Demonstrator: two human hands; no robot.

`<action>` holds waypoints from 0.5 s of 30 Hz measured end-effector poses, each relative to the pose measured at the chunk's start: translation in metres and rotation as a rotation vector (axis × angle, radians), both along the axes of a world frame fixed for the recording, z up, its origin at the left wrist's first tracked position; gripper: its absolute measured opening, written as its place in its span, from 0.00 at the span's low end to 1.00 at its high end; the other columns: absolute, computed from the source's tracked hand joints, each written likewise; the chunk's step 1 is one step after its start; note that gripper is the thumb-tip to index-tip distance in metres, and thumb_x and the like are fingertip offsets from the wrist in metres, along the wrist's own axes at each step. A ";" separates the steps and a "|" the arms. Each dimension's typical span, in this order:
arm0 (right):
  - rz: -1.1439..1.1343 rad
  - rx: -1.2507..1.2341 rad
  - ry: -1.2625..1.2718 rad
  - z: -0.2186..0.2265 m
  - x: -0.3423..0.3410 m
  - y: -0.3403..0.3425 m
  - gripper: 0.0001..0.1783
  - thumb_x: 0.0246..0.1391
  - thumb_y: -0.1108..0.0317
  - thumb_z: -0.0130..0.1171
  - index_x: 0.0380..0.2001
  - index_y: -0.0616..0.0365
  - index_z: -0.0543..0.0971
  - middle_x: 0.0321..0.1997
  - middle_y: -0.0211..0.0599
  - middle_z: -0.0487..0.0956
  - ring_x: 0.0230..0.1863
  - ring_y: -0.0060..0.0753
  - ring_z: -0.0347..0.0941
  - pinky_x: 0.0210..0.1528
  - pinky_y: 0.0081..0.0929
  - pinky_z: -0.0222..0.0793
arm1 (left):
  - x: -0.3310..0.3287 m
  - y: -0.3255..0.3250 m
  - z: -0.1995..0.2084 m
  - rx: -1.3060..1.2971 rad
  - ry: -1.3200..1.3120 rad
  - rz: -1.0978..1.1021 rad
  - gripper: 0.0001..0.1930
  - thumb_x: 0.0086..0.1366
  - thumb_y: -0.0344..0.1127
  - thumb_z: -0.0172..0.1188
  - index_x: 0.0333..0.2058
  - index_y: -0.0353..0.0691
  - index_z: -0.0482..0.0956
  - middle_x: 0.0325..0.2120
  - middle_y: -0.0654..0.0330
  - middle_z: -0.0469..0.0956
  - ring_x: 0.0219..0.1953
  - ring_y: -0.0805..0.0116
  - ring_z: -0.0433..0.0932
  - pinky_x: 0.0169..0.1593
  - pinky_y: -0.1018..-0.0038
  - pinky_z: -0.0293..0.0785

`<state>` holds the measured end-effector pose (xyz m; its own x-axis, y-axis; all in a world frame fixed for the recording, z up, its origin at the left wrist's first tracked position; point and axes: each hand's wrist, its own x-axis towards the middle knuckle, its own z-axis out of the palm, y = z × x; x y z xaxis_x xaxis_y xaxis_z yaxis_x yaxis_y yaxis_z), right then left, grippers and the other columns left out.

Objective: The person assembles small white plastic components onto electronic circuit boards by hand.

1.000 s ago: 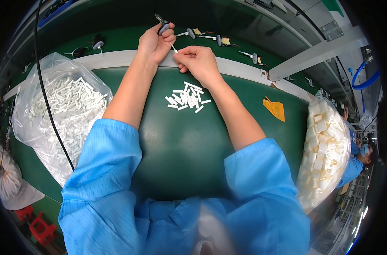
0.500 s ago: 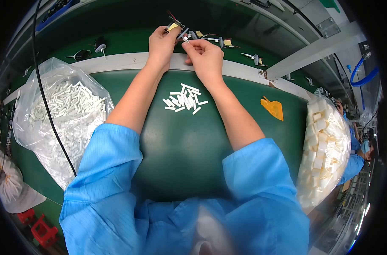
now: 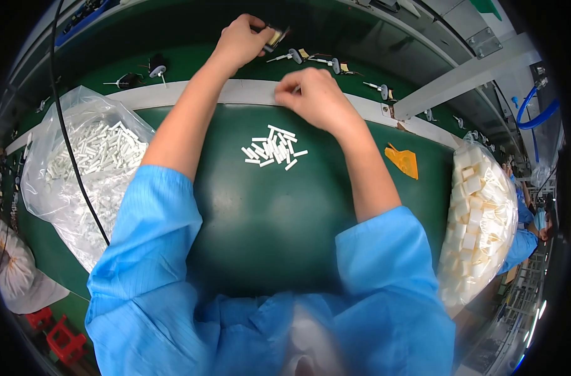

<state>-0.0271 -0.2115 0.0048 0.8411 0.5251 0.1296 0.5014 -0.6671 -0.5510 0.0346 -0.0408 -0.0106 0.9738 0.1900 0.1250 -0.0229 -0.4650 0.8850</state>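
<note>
My left hand [image 3: 241, 42] reaches over the white rail onto the green belt, gripping a small dark motor-like part [image 3: 274, 39] with a yellow-taped side. Motion smears the part's far end. Over the rail, my right hand [image 3: 315, 97] has its fingers curled and the thumb drawn to the index finger; whether anything is between them is hidden. Below it on the green bench lies a loose pile of short white tubes [image 3: 274, 148]. Similar motor parts with grey discs and white shafts, one of them a motor part [image 3: 294, 56], lie on the belt right of my left hand.
A clear bag [image 3: 97, 147] full of white tubes stands at left, crossed by a black cable [image 3: 64, 131]. At right are an orange scrap [image 3: 402, 160] and a bag of cream foam blocks [image 3: 475, 219]. A white post [image 3: 458, 78] rises beyond the white rail [image 3: 191, 91].
My hands have come apart. The left has moved farther onto the belt with the motor-like part; the right has drawn back toward me, over the rail, away from that part.
</note>
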 end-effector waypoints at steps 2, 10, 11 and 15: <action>0.068 -0.109 0.126 0.011 -0.017 0.001 0.09 0.43 0.70 0.61 0.29 0.63 0.82 0.27 0.49 0.80 0.31 0.43 0.78 0.38 0.31 0.72 | 0.014 0.013 -0.005 0.316 0.017 -0.027 0.15 0.57 0.42 0.59 0.39 0.39 0.78 0.32 0.56 0.81 0.34 0.64 0.81 0.37 0.70 0.75; 0.112 -0.373 -0.167 0.003 -0.044 0.019 0.05 0.40 0.76 0.57 0.22 0.67 0.79 0.28 0.51 0.77 0.32 0.50 0.75 0.39 0.39 0.72 | 0.014 0.057 -0.024 0.847 -0.193 0.151 0.16 0.56 0.48 0.60 0.35 0.42 0.80 0.33 0.53 0.80 0.40 0.51 0.79 0.42 0.59 0.76; 0.112 -0.386 -0.183 0.003 -0.045 0.019 0.04 0.39 0.77 0.56 0.21 0.68 0.78 0.27 0.51 0.77 0.33 0.51 0.75 0.38 0.39 0.72 | 0.011 0.065 -0.013 0.939 -0.106 0.179 0.18 0.57 0.50 0.60 0.35 0.41 0.79 0.34 0.52 0.80 0.39 0.50 0.79 0.41 0.59 0.76; 0.137 -0.347 -0.292 -0.005 -0.044 0.022 0.04 0.37 0.80 0.52 0.19 0.68 0.76 0.26 0.51 0.75 0.33 0.51 0.75 0.37 0.40 0.72 | 0.002 0.101 0.018 1.204 0.244 0.183 0.22 0.56 0.53 0.61 0.38 0.39 0.79 0.37 0.52 0.80 0.40 0.53 0.80 0.41 0.63 0.78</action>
<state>-0.0710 -0.1897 0.0001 0.7156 0.6828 0.1475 0.6984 -0.7039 -0.1297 0.0367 0.0606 0.0069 0.9674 0.2154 0.1332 0.2330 -0.9630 -0.1351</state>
